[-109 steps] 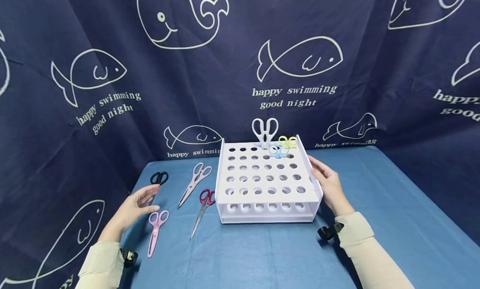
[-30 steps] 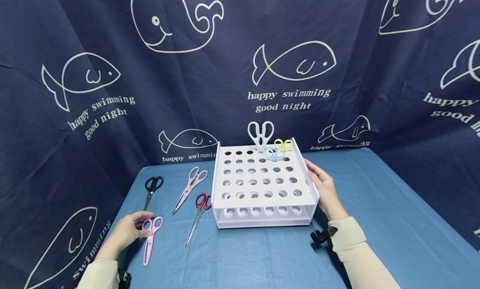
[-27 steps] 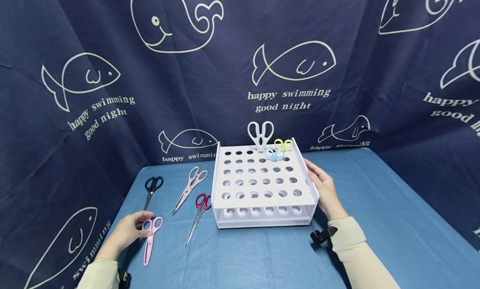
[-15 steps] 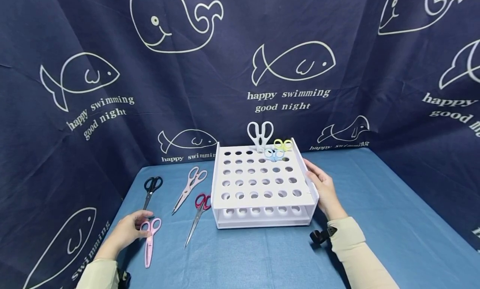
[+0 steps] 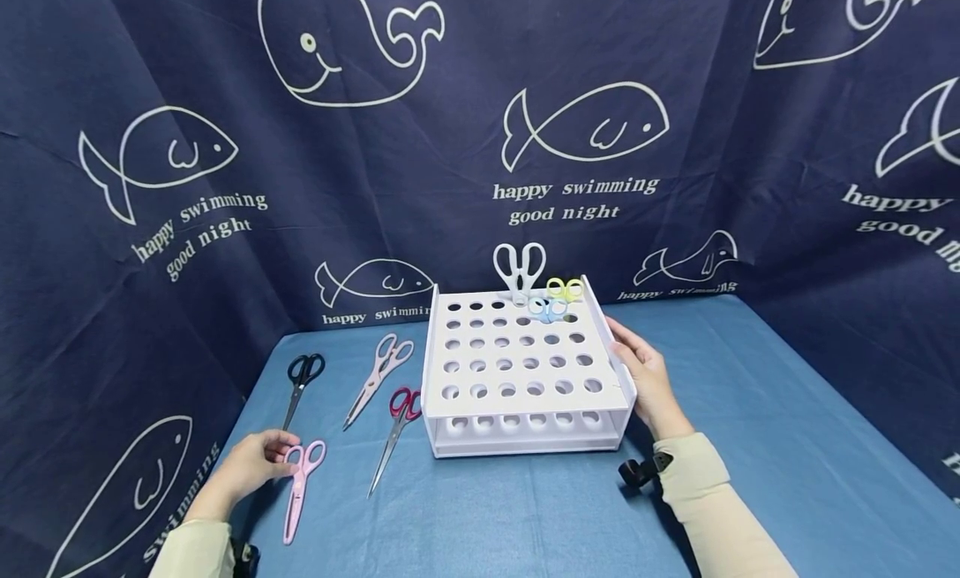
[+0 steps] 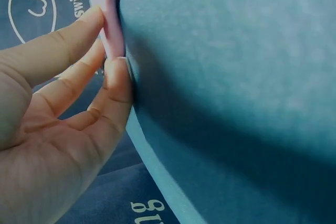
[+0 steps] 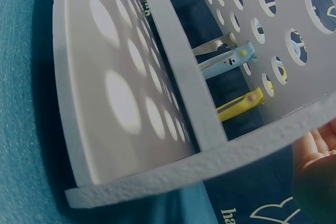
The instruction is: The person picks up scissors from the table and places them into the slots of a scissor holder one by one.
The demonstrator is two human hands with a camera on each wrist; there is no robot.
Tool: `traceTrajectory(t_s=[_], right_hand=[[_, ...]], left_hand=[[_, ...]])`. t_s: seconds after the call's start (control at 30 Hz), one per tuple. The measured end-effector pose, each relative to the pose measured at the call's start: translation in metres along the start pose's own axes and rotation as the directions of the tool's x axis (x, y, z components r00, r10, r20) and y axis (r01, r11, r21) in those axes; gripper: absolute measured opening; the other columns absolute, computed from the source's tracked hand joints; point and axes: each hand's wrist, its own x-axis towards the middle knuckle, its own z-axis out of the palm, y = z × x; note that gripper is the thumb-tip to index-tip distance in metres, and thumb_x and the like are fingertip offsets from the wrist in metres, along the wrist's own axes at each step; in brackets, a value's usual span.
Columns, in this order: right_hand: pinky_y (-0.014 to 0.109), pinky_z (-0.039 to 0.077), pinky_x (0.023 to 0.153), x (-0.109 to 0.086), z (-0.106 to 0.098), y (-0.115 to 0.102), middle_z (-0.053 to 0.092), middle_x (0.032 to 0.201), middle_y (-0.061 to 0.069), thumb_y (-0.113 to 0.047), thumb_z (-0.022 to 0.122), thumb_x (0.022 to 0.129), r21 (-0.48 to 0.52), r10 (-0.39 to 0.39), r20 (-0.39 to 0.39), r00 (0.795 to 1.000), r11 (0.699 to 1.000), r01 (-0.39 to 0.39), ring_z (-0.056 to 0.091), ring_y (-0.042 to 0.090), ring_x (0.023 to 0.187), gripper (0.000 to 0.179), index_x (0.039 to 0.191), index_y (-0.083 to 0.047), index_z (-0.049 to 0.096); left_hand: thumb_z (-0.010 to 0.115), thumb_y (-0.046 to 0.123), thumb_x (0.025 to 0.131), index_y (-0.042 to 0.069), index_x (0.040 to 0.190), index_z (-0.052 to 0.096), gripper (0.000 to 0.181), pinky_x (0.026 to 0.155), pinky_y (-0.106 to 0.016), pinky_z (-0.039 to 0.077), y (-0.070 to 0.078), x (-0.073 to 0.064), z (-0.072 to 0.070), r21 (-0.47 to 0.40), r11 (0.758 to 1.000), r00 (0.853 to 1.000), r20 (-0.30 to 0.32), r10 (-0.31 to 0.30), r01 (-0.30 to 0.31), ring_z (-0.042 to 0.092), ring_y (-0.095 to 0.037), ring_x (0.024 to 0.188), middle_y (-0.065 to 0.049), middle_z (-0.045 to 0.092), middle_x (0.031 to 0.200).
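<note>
My left hand (image 5: 243,468) pinches the pink scissors (image 5: 297,486) between thumb and fingertips near their handle loops, at the table's left. In the left wrist view the thumb and a finger meet on the pink plastic (image 6: 113,27); whether the scissors touch the cloth, I cannot tell. Just behind them lie black-handled scissors (image 5: 298,382), blades partly hidden by the hand. My right hand (image 5: 651,386) holds the right side wall of a white holed rack (image 5: 491,403), its fingertips partly hidden. White scissors (image 5: 519,269), light blue scissors (image 5: 548,309) and yellow scissors (image 5: 564,289) stand in the rack's back right holes.
Pale pink scissors (image 5: 380,378) and red-handled scissors (image 5: 395,432) lie between my left hand and the rack; the red loops touch or nearly touch the rack's left side. A blue cloth covers the table (image 5: 525,520). A dark printed curtain (image 5: 420,169) hangs behind.
Since 3.6 seconds ago my left hand has moved from the black-handled scissors to the pink ones and taken hold of them. Lately their blade end has swung slightly left. The right hand stays.
</note>
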Motion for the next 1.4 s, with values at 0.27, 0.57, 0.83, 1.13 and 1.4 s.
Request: traceTrajectory(t_s=[0.27,0.57,0.83,1.13,1.4], right_hand=[[0.014,0.052,0.087,-0.001,0.003,-0.002,0.058,0.13,-0.01,-0.019,0.053,0.1,0.002,0.002,0.001,1.0,1.0,-0.002,0.058,0.001,0.109,0.054,0.147,0.001,0.037],[0.014,0.052,0.087,-0.001,0.004,-0.002,0.056,0.133,-0.006,-0.02,0.052,0.1,-0.021,0.006,0.003,1.0,1.0,-0.006,0.058,0.002,0.109,0.053,0.147,0.0,0.037],[0.014,0.052,0.086,0.0,0.004,-0.002,0.054,0.136,-0.003,-0.021,0.051,0.101,-0.032,0.013,0.002,1.0,0.999,-0.013,0.058,0.002,0.109,0.052,0.147,-0.002,0.038],[0.014,0.052,0.086,-0.001,0.003,0.0,0.058,0.13,-0.01,-0.02,0.052,0.101,-0.03,0.016,-0.008,1.0,0.999,-0.016,0.058,0.001,0.109,0.052,0.147,-0.002,0.038],[0.016,0.053,0.086,0.0,0.0,0.0,0.058,0.133,-0.006,-0.021,0.053,0.1,-0.039,-0.004,-0.008,1.0,0.999,0.003,0.059,0.003,0.109,0.052,0.147,-0.002,0.039]], left_hand=[[0.075,-0.003,0.074,-0.007,0.102,0.065,0.03,0.061,-0.025,0.044,0.001,0.003,-0.002,-0.01,0.999,0.998,0.046,-0.035,0.035,0.051,-0.017,0.076,-0.006,0.058,0.083],[0.067,-0.002,0.08,0.0,0.086,0.066,0.006,0.062,-0.028,0.043,0.0,0.004,0.0,0.097,0.993,0.998,-0.018,-0.063,0.064,0.052,-0.016,0.069,-0.002,0.058,0.073],[0.069,0.001,0.08,0.001,0.083,0.07,0.004,0.059,-0.028,0.045,-0.004,0.005,-0.001,0.105,0.993,0.998,-0.03,-0.055,0.057,0.055,-0.015,0.066,0.0,0.061,0.07],[0.064,-0.004,0.085,-0.008,0.093,0.071,0.011,0.063,-0.03,0.058,-0.014,0.001,-0.003,-0.138,0.986,0.995,0.044,-0.091,0.096,0.064,-0.015,0.07,-0.006,0.069,0.08],[0.063,-0.003,0.088,-0.018,0.105,0.064,0.023,0.069,-0.031,0.061,-0.012,-0.004,-0.017,-0.288,0.95,0.991,0.1,-0.091,0.116,0.068,-0.014,0.075,-0.012,0.071,0.089]])
